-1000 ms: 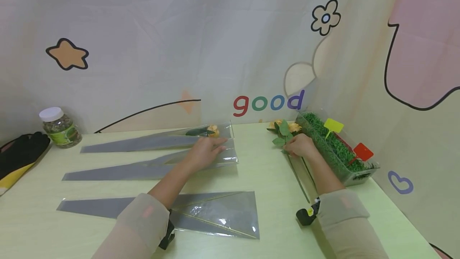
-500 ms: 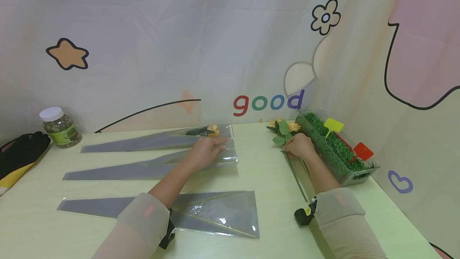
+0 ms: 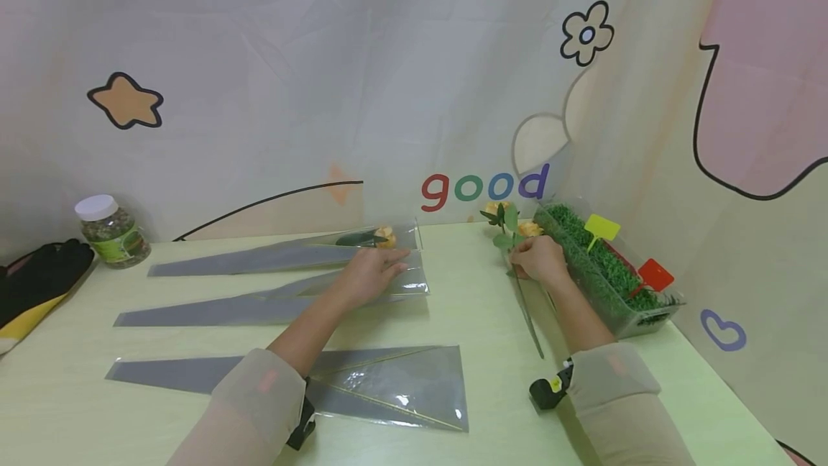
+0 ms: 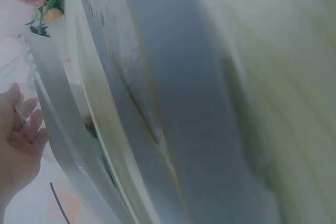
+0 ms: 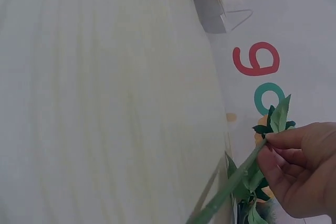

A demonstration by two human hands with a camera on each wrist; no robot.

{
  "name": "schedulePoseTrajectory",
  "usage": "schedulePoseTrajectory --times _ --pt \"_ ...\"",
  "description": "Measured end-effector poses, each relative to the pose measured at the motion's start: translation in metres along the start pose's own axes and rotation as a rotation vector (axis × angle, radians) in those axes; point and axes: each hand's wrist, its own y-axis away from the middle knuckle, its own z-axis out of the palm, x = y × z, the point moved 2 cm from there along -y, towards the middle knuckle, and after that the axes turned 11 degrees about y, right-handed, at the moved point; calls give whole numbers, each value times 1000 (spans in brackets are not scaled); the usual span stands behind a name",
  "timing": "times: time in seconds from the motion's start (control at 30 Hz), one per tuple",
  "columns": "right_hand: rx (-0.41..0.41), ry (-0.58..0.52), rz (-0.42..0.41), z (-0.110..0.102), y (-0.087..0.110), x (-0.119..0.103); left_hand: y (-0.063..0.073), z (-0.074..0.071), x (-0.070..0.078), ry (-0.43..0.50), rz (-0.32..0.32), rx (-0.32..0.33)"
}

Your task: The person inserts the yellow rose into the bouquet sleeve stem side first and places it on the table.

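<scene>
My right hand [image 3: 538,261] pinches an artificial rose by its green stem [image 3: 525,311], thumb against fingertips, as the right wrist view shows. Its pale orange bloom [image 3: 497,208] points to the back wall. Under that hand lies a second artificial rose [image 3: 530,229], partly hidden. My left hand [image 3: 369,275] rests at the wide end of the middle grey-and-clear flower sleeve [image 3: 194,311], its fingers loosely extended in the left wrist view. Behind it, another sleeve [image 3: 239,261] has a rose [image 3: 385,237] inside. A third sleeve [image 3: 407,383] lies flat in front.
Along the right side stands a clear box of green grass [image 3: 608,272] with a yellow tag [image 3: 603,226] and a red tag [image 3: 656,275]. A white-lidded jar [image 3: 113,232] and a black and yellow cloth item [image 3: 42,286] sit at the left.
The right hand has lifted one rose slightly off the table; its stem has swung left, apart from the other rose's. The left hand and the sleeves have stayed put.
</scene>
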Motion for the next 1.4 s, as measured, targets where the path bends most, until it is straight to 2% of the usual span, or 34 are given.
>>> schedulePoseTrajectory --times 0.1,0.2,0.3,0.5,0.63,0.9,1.1,1.4 --pt "17 -16 -6 -1 0 -1 0 0 0 2 -6 -2" --pt "12 -84 6 -2 -1 -2 1 0 0 3 -8 -1" --pt "-9 -193 38 -3 -2 -3 0 0 -1 7 -17 -1" --pt "-97 -492 95 -7 -1 -8 0 0 0 8 -20 1" --pt "-137 -654 92 -12 3 -13 0 0 0 -1 -8 5" --pt "-167 -836 72 -17 9 -20 0 0 -1 -6 3 11" --pt "-177 -979 54 -18 9 -24 0 -1 -1 13 -16 6" --pt "-163 -1107 69 -20 11 -31 1 -3 -3 1 4 15"
